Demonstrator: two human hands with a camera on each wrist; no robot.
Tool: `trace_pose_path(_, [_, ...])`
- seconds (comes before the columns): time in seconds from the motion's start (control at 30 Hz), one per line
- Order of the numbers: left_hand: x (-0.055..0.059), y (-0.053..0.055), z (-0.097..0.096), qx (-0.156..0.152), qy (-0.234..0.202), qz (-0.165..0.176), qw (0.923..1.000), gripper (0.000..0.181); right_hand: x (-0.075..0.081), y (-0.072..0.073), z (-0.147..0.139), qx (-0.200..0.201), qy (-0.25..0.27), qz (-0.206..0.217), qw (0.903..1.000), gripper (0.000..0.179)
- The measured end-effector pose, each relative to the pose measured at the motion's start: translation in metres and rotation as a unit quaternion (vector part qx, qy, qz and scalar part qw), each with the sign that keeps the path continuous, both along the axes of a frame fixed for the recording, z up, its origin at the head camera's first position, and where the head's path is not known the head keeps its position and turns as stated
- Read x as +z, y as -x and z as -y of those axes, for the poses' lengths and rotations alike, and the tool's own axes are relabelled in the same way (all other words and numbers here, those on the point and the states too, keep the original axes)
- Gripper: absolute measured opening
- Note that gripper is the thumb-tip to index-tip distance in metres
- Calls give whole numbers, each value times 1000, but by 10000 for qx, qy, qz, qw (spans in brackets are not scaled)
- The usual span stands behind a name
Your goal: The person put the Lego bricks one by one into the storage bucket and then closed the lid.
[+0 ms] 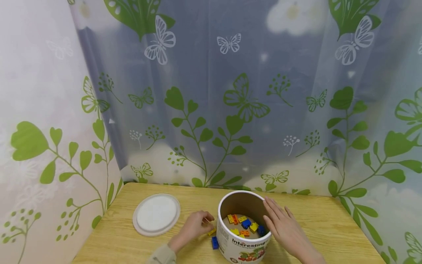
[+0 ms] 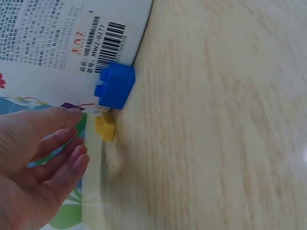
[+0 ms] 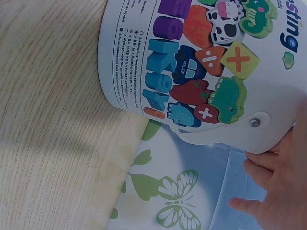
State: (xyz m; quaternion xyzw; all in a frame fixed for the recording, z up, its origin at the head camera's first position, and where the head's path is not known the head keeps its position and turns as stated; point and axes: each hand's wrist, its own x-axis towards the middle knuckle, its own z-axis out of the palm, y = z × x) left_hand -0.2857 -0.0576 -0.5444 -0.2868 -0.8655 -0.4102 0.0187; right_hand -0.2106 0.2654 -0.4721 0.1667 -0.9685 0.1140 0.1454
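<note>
A white cylindrical bucket (image 1: 227, 238) with "Interesting" printed on it stands upright without its lid. Several toy building bricks (image 1: 254, 227), in yellow, orange and blue, lie on its bottom. My right hand (image 1: 285, 227) rests against its right rim with fairly straight fingers. In the right wrist view, the fingertips (image 3: 261, 170) touch the rim near the handle's pivot. Left of the bucket, my left hand (image 1: 194, 225) hovers, fingers loosely bent and nothing between them. Close by its fingertips are a yellow brick (image 2: 105, 126) and a larger blue brick (image 2: 117, 86), both beside the bucket's wall.
A round white lid (image 1: 156, 214) lies flat on the wooden table (image 1: 194, 200), left of the bucket. Behind the table's back edge hangs a curtain (image 1: 211, 110) printed with leaves and butterflies. A white plastic handle (image 3: 201, 135) hangs along the bucket's side.
</note>
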Motion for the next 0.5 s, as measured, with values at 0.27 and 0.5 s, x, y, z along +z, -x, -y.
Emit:
trace_pose_path(0.27, [-5,-3,-5,101,305,51,9995,24,-1,0,0,-4,-4,-47,10000,52])
trace_pose_path(0.5, [-11,-2,-8,184,486,119,9986,22,-2,0,0,7,-4,-131,9999,52])
